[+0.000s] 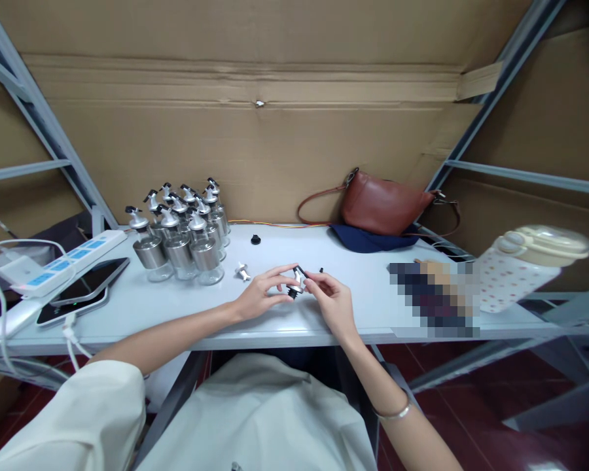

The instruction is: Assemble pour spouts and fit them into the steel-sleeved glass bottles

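Above the front part of the table, my left hand (262, 293) holds a silver pourer spout (297, 281) between thumb and fingers, its black ribbed stopper pointing down. My right hand (331, 297) pinches the black flip cap at the spout's upper end. Left of my hands, a loose silver spout piece (243, 271) lies on the table. Farther back sits a small black stopper (256, 240). A tiny black part (321, 269) rests just behind my right hand. To the left stand several glass bottles (179, 252) with steel sleeves and pourer tops.
On the left lie a power strip (73, 261), a phone (91, 281) and white cables. A brown handbag (385, 203) sits on a navy cap (373, 239) at the back right. A dotted tumbler (515, 275) stands right of a blurred-out patch. Cardboard (275, 150) walls the back.
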A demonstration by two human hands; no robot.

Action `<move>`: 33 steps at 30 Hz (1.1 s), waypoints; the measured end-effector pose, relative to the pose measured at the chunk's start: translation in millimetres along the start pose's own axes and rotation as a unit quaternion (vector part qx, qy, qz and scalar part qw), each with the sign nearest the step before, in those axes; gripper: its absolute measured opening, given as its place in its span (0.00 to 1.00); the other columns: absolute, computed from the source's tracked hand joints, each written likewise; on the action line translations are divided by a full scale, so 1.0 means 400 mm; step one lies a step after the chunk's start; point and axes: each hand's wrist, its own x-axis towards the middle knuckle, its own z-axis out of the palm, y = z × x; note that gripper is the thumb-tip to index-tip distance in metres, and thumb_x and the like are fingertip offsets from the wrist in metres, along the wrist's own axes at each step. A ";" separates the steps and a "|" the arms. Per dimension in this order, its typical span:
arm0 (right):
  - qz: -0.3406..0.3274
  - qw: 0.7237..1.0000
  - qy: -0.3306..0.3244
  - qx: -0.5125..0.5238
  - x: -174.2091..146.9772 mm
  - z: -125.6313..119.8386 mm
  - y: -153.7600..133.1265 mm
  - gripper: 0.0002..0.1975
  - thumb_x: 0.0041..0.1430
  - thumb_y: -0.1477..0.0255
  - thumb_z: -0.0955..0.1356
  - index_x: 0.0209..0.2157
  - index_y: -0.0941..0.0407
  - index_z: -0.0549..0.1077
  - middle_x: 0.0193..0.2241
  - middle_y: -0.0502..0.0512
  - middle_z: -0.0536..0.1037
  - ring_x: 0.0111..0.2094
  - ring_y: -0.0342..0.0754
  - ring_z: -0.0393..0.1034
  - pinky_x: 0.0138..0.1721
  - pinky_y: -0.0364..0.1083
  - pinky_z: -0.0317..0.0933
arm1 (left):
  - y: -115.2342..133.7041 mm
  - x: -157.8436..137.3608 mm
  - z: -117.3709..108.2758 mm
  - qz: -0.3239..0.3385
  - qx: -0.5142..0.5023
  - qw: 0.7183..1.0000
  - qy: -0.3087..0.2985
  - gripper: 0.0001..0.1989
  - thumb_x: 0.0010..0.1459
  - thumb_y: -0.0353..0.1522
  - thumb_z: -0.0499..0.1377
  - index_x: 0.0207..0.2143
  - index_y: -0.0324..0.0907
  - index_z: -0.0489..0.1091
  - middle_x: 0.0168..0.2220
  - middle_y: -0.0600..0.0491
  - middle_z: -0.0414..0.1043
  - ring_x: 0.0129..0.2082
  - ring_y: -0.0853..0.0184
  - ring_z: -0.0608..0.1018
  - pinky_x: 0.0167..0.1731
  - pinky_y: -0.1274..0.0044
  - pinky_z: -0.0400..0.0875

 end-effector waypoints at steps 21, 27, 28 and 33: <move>-0.035 0.996 -0.077 -0.011 -0.001 0.004 0.019 0.16 0.47 0.65 0.73 0.38 0.55 0.72 0.34 0.56 0.80 0.36 0.50 0.75 0.41 0.50 0.68 | -0.004 -0.004 -0.001 0.015 0.035 0.998 0.045 0.15 0.54 0.36 0.61 0.44 0.43 0.72 0.55 0.44 0.65 0.47 0.62 0.74 0.43 0.71 0.72; -0.073 0.991 -0.113 -0.002 -0.002 0.006 0.025 0.11 0.56 0.65 0.68 0.40 0.52 0.70 0.39 0.55 0.77 0.42 0.49 0.73 0.42 0.47 0.68 | 0.018 0.005 -0.011 0.044 0.191 0.981 0.000 0.22 0.56 0.40 0.59 0.51 0.41 0.64 0.57 0.42 0.64 0.56 0.60 0.68 0.55 0.65 0.63; -0.086 0.989 -0.115 -0.025 -0.002 0.005 0.026 0.09 0.57 0.65 0.67 0.39 0.52 0.71 0.40 0.55 0.76 0.43 0.49 0.72 0.42 0.46 0.68 | 0.028 0.007 -0.021 0.052 0.227 0.973 -0.009 0.23 0.57 0.41 0.58 0.52 0.41 0.63 0.58 0.42 0.63 0.57 0.60 0.68 0.55 0.65 0.63; -0.136 0.980 -0.087 -0.112 0.005 -0.003 0.029 0.11 0.59 0.65 0.64 0.40 0.53 0.74 0.38 0.56 0.74 0.38 0.47 0.71 0.39 0.44 0.68 | 0.111 0.061 -0.173 0.127 0.372 0.913 0.109 0.14 0.62 0.34 0.50 0.49 0.41 0.65 0.52 0.46 0.70 0.54 0.63 0.70 0.54 0.67 0.64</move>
